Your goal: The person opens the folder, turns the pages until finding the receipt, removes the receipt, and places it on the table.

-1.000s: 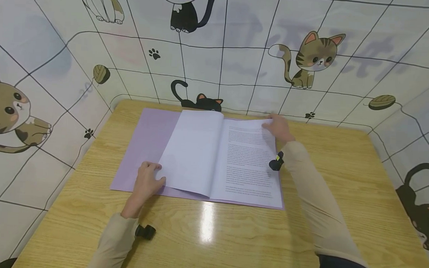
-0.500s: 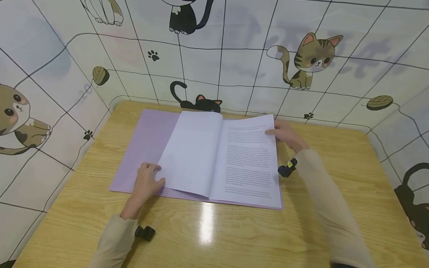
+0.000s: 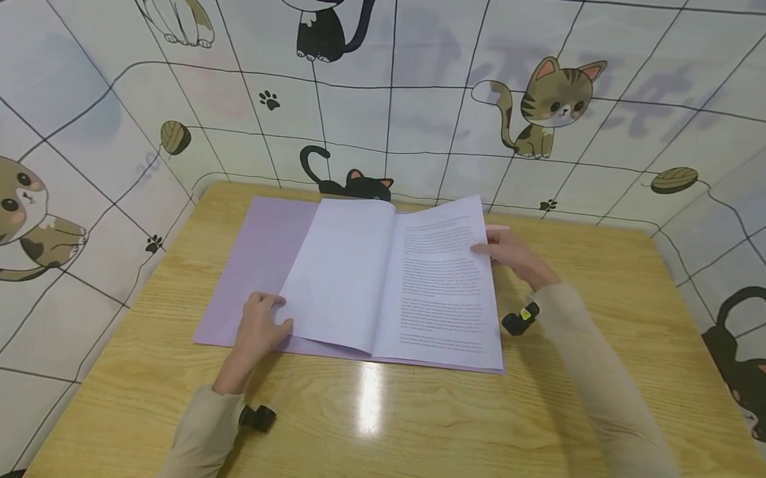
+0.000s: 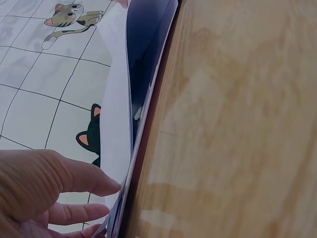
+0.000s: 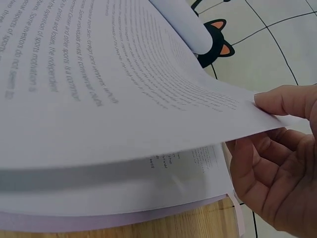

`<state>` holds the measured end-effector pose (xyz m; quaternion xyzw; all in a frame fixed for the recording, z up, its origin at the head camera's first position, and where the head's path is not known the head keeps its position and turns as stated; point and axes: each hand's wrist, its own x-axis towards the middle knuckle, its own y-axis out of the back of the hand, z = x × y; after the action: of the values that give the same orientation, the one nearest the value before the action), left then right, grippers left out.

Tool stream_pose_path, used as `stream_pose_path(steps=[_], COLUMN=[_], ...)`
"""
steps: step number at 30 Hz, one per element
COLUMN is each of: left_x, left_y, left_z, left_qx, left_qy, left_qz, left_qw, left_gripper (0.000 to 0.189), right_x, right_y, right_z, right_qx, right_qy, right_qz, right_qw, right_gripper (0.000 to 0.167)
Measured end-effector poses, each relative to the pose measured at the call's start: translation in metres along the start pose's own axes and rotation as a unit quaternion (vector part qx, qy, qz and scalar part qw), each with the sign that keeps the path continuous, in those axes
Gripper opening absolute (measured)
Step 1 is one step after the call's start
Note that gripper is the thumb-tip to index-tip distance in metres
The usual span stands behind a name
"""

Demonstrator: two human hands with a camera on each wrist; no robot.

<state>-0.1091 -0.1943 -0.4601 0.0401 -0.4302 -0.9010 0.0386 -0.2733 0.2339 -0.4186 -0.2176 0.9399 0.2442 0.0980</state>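
Table (image 3: 452,424) wood-grained, walls (image 3: 419,121) cat-printed; right hand (image 3: 515,257) pinches page (image 3: 445,283); left hand (image 3: 259,326), loosely spread, touches folder (image 3: 265,245).

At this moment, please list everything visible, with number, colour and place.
table: one, yellowish, across lower view
folder: one, purple, on table
blank page: one, white, on folder's left
printed pages: at least two, white, on folder's right
cat-print backdrop: count unclear, mostly white, behind and beside table
sleeves: two, beige, lower left and right
wrist cameras: two, black, near sleeves
left hand: one, at blank page's lower left
right hand: one, fingers pinching top printed page
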Motion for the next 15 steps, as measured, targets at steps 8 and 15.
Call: stream_pose_path(steps=[8,15], left_x=[0.0,0.001], left_y=[0.0,-0.001], left_z=[0.002,0.006], left_qx=[0.01,0.042], left_qy=[0.004,-0.034], left_qz=[0.005,0.046], left_qw=[0.9999,0.9975], left_gripper=[0.039,0.038], right_x=[-0.013,-0.025], right_y=[-0.007,-0.014], right_z=[-0.002,-0.01], right_qx=[0.012,0.016], right_qy=[0.002,0.016], right_qz=[-0.003,-0.011], right_qw=[0.9999,0.9997], right_gripper=[0.038,0.042])
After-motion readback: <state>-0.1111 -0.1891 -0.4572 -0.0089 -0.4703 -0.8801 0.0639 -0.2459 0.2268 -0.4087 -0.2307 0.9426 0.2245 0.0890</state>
